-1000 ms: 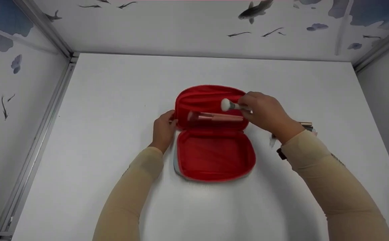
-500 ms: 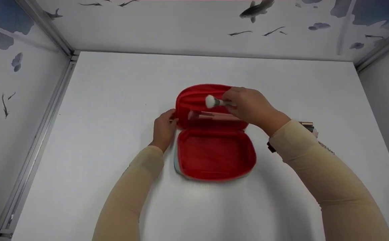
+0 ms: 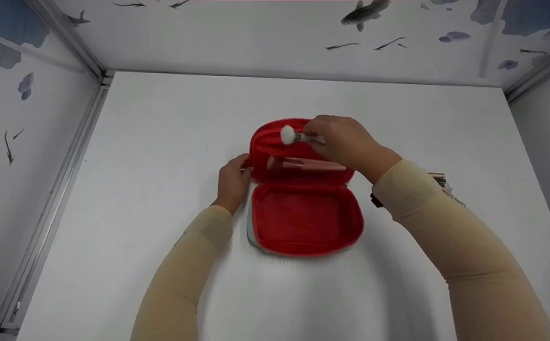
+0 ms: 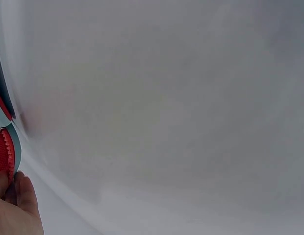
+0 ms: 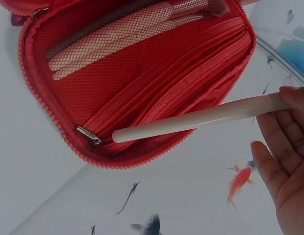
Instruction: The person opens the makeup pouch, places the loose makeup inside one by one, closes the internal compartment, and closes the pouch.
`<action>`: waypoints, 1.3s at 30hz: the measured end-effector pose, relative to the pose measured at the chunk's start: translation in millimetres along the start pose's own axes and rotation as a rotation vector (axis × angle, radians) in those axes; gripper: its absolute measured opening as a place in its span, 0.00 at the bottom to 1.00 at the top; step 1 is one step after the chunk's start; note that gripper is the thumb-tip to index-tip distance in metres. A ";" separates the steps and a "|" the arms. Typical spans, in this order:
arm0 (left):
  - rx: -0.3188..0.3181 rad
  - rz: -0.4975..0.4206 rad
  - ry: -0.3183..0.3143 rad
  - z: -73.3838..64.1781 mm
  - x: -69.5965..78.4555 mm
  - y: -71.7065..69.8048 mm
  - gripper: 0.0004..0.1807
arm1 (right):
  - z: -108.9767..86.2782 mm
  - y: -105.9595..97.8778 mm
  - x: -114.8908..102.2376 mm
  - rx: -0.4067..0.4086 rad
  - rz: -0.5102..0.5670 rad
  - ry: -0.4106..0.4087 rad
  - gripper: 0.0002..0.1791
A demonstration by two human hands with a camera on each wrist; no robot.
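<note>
An unzipped red-lined makeup bag (image 3: 303, 220) lies spread on the white table, its lid raised at the back. Pink-handled makeup brushes (image 3: 309, 165) sit behind the lid's mesh pocket, also plain in the right wrist view. My left hand (image 3: 233, 184) grips the lid's left edge; in the left wrist view its thumb and fingers are on either side of the zipped rim (image 4: 10, 152). My right hand (image 3: 343, 142) pinches a white makeup brush (image 3: 288, 135) in front of the lid. Its pale handle (image 5: 191, 121) crosses over the lid's zip pocket (image 5: 157, 105) in the right wrist view.
Several slim items (image 3: 437, 176) lie on the table at the right, partly hidden by the right sleeve (image 3: 414, 187). Behind the table stands a white wall panel (image 3: 256, 42) printed with fish; another panel (image 3: 0, 142) runs along the left.
My right hand has moved left and up along the lid with the white makeup brush, more of the pink brushes showing again below it. My left hand keeps its hold on the lid.
</note>
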State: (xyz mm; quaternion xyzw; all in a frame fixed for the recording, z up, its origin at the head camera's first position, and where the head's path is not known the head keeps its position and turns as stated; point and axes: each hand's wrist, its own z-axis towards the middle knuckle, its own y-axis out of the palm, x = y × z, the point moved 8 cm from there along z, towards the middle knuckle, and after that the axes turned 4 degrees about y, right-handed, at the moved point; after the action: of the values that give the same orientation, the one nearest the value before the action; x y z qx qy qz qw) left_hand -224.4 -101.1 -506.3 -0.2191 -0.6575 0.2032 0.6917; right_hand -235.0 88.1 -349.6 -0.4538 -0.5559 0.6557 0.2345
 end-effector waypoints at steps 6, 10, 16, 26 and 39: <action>0.000 -0.008 -0.006 -0.1 -0.9 1.1 0.19 | 7.8 4.3 -4.7 -0.025 0.007 0.018 0.12; 0.003 -0.034 -0.004 -0.1 -1.3 1.7 0.18 | 11.8 6.6 -9.5 -0.031 0.018 0.021 0.12; 0.005 -0.026 0.008 -0.2 -0.2 1.5 0.17 | 14.8 7.8 -17.4 -0.018 0.038 -0.009 0.12; 0.005 -0.024 0.006 -1.1 -1.6 1.0 0.19 | 21.5 24.8 -6.6 -0.091 0.074 0.055 0.13; 0.019 0.003 0.021 -0.2 -1.3 -0.1 0.19 | 30.3 30.0 11.4 -0.121 0.129 0.137 0.13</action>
State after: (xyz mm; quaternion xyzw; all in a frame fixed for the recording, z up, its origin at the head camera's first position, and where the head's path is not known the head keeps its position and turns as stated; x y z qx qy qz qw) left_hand -224.2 -101.9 -507.2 -0.2156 -0.6478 0.2083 0.7003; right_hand -260.5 73.6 -382.5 -0.5458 -0.5467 0.6022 0.2015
